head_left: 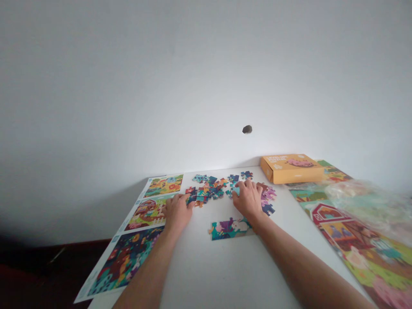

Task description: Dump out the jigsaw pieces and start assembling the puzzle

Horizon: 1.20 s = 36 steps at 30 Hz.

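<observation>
My left hand (178, 211) rests at the left edge of a loose heap of puzzle pieces (214, 188), over the border of a picture sheet. Its fingers are loosely bent and nothing shows in them. Above the pieces on the right is my right hand (248, 198), fingers apart and pointing down; what lies under its fingertips is hidden. Purple and dark blue pieces (268, 197) lie just right of it. Nearer to me, a joined strip of puzzle pieces (227, 228) shows a white rabbit, its right end partly covered by my right wrist.
On the left lies the picture sheet (120, 253) with three printed scenes. An orange puzzle box (296, 169) stands at the back right. Clear plastic wrap (363, 206) covers part of a farm picture (360, 249). The white table (199, 270) meets a wall with a hole (247, 129).
</observation>
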Motion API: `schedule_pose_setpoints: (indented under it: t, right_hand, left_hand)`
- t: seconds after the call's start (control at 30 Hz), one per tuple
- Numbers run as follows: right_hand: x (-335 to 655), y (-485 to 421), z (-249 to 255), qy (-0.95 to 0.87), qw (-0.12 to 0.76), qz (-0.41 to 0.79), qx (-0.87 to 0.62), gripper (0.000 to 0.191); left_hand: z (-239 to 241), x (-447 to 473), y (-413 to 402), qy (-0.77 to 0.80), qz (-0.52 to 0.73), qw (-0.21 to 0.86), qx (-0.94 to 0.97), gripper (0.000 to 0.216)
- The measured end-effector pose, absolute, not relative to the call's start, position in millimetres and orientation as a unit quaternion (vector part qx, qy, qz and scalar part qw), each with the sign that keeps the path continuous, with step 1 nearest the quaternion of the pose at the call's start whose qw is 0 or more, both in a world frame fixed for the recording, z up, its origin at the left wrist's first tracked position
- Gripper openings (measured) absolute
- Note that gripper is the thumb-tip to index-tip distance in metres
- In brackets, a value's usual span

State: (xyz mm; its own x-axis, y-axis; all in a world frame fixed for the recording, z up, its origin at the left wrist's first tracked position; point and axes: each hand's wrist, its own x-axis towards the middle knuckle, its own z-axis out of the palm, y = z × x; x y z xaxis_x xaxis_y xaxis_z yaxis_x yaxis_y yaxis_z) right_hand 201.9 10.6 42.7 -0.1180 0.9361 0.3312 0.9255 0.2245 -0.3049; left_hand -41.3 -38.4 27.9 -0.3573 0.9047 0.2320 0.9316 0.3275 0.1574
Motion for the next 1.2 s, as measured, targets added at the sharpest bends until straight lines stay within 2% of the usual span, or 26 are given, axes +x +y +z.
schedule_pose_setpoints:
  t: [0.2,0.33,0.57,0.8,0.93,1.2]
  right_hand:
    - [198,9,40,-0.774,0.249,0.005,-0.583,0.022]
    - [198,10,38,-0.771,0.257,0.017,-0.583,0.022]
    - [196,9,38,-0.775,0.252,0.047,-0.578,0.022]
    - [196,9,38,-0.794,0.245,0.052,-0.555,0.024]
    - [196,9,35,-0.823,0.22,0.065,-0.52,0.033]
    - [195,9,29,-0.874,0.173,0.116,-0.438,0.061]
  left_hand:
    - [25,-47,-35,-0.807,-0.16,0.052,-0.566,0.022]
    - [24,-49,-33,-0.791,-0.203,0.041,-0.575,0.031]
    - [21,-52,-29,-0.767,-0.267,-0.052,-0.581,0.037]
    - [13,-47,-29,-0.704,-0.246,0.021,-0.666,0.046]
    - [12,-43,-31,-0.681,-0.234,0.029,-0.693,0.047]
    - [24,-33,-37,-0.597,-0.253,-0.037,-0.76,0.045]
